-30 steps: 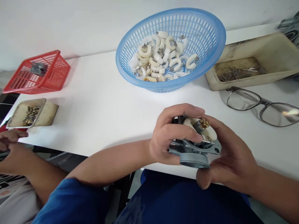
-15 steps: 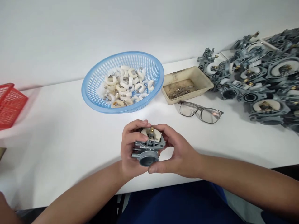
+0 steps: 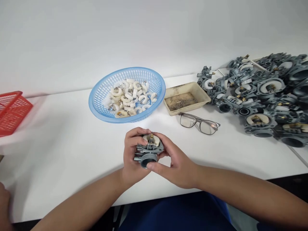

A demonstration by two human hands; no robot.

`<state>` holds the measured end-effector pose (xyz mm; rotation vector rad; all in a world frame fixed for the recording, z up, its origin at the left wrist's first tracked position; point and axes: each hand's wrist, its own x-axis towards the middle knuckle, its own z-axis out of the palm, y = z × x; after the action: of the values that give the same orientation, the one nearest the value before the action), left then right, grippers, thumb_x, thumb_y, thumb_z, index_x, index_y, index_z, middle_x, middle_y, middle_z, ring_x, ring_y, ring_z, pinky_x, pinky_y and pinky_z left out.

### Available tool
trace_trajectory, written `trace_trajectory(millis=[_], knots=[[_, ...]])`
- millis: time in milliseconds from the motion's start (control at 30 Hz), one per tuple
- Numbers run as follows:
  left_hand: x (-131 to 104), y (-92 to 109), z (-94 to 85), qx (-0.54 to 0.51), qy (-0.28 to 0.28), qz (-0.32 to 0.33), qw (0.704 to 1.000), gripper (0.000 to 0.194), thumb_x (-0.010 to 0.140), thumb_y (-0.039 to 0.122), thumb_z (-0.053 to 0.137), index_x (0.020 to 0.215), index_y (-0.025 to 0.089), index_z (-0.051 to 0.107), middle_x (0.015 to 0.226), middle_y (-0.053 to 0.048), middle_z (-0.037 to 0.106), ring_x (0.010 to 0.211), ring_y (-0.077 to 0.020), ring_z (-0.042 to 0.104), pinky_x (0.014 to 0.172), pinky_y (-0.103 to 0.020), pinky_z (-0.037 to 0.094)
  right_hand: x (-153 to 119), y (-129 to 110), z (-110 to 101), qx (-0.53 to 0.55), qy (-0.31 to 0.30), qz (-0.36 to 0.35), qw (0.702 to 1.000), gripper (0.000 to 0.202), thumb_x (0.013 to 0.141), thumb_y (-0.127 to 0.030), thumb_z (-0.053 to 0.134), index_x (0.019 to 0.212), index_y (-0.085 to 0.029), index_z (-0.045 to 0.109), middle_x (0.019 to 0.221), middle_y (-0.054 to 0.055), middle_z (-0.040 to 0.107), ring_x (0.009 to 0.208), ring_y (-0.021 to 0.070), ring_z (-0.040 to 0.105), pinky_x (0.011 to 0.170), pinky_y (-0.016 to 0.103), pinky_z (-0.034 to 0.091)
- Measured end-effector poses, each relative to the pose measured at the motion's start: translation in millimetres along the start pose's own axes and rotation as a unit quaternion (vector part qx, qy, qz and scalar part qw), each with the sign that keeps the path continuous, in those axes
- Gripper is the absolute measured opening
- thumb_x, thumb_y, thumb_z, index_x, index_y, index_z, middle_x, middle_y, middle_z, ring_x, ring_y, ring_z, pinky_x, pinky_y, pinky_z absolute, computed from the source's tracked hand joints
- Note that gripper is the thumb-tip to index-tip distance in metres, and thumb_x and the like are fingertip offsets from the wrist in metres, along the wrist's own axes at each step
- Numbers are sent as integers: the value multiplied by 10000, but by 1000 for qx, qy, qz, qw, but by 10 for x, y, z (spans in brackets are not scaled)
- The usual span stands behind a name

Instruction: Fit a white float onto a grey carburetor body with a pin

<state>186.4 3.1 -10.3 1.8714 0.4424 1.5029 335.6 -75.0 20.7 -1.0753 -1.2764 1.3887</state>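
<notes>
Between my two hands is a grey metal carburetor (image 3: 149, 154), held above the front part of the white table. Its open underside faces up, showing a white float (image 3: 156, 140) and a brass jet (image 3: 151, 136). My left hand (image 3: 132, 154) wraps its left side, with fingers over the top by the float. On the other side my right hand (image 3: 179, 163) grips it, thumb at the rim of the round bore and fingers behind the body. Those right fingertips are partly hidden by the carburetor.
A blue basket (image 3: 95, 107) of white floats stands behind my hands. To its right are a cream tray (image 3: 204, 96) with small metal pins and a pair of glasses (image 3: 199, 123). Carburetors (image 3: 261, 123) are heaped at right. A red basket (image 3: 14, 112) and another person's arm (image 3: 3, 205) are at left.
The view has tilted up and turned slightly right. My right thumb has shifted onto the rim of the carburetor's bore; both hands keep their hold.
</notes>
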Motion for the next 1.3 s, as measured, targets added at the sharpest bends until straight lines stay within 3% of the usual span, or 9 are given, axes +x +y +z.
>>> trace_trajectory(millis=[267, 367, 500, 733, 1067, 1167, 1300], knots=[[-17, -10, -28, 3, -25, -22, 999, 589, 667, 162, 953, 1077, 220, 535, 1275, -66, 528, 1190, -178, 658, 949, -287, 642, 2, -11, -25, -27, 19, -1, 999, 674, 859, -329, 810, 1452, -265, 495, 1297, 56, 661, 1120, 225, 670, 899, 383, 600], [-21, 3, -23, -4, -33, -20, 999, 589, 675, 116, 930, 1087, 209, 520, 1279, -71, 523, 1200, -167, 654, 977, -268, 629, 13, -37, -55, -34, 37, 23, 998, 704, 787, -386, 873, 1403, -276, 549, 1195, 23, 700, 1021, 214, 700, 825, 363, 608], [-32, 7, -18, -29, -41, -19, 999, 554, 711, 81, 879, 1109, 207, 515, 1273, -72, 518, 1210, -156, 641, 970, -241, 628, 29, -67, -87, -46, 37, 41, 997, 746, 684, -332, 931, 1348, -266, 597, 1093, -3, 720, 900, 190, 704, 792, 356, 610], [-41, -25, -4, -43, -50, -40, 997, 542, 717, 23, 807, 1126, 224, 512, 1290, -75, 485, 1204, -151, 621, 917, -239, 647, 58, -21, -68, -89, 63, -9, 994, 610, 777, -377, 843, 1314, -223, 600, 1116, 21, 707, 941, 192, 664, 892, 391, 586], [-24, -92, -2, -28, -58, -50, 997, 596, 680, 71, 872, 1114, 238, 499, 1336, -79, 494, 1263, -160, 593, 994, -251, 592, 35, 48, -18, -93, 58, -2, 994, 485, 909, -352, 724, 1358, -258, 566, 1195, 44, 705, 1050, 220, 699, 898, 381, 611], [-49, -108, 9, -13, -72, -55, 996, 638, 679, 86, 869, 1158, 251, 480, 1423, -112, 482, 1416, -219, 501, 1051, -318, 579, 45, 40, -46, -99, 65, -4, 993, 456, 922, -337, 708, 1353, -258, 580, 1150, 43, 716, 998, 211, 714, 845, 359, 623], [-102, -95, 33, -15, -110, -60, 992, 831, 728, 74, 753, 1412, 286, 332, 1624, -178, 294, 1593, -334, 296, 1135, -523, 532, 33, -16, -165, -105, 133, -23, 985, 625, 895, -348, 731, 1470, -232, 516, 1257, 97, 697, 1061, 236, 704, 833, 358, 627]])
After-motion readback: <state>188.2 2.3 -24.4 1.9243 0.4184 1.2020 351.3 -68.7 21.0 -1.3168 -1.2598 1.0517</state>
